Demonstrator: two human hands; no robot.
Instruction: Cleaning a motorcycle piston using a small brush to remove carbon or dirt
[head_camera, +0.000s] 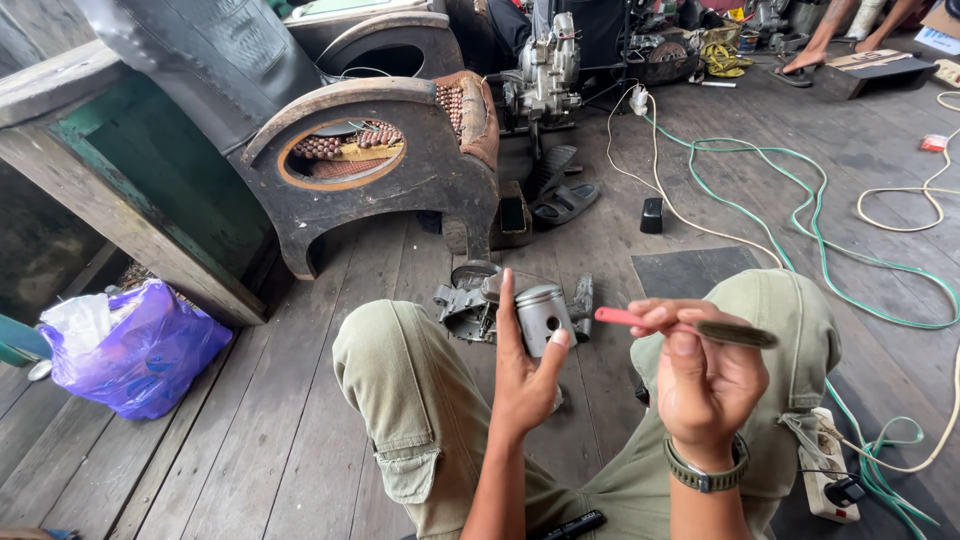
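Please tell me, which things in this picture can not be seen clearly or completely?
Head view only:
- Piston: its lower part is hidden by the left hand.
- Red-handled tool: its middle is covered by the right hand's fingers.
- Engine part on the floor: partly behind the piston and hand.
- Black marker: cut off at the bottom edge.
- Far person: only the legs show.

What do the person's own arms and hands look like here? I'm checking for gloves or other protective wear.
Both forearms are bare, with no sleeves in view. The left hand and right hand wear no gloves. The right wrist carries an olive-green wristwatch with a ribbed strap. No rings are visible.
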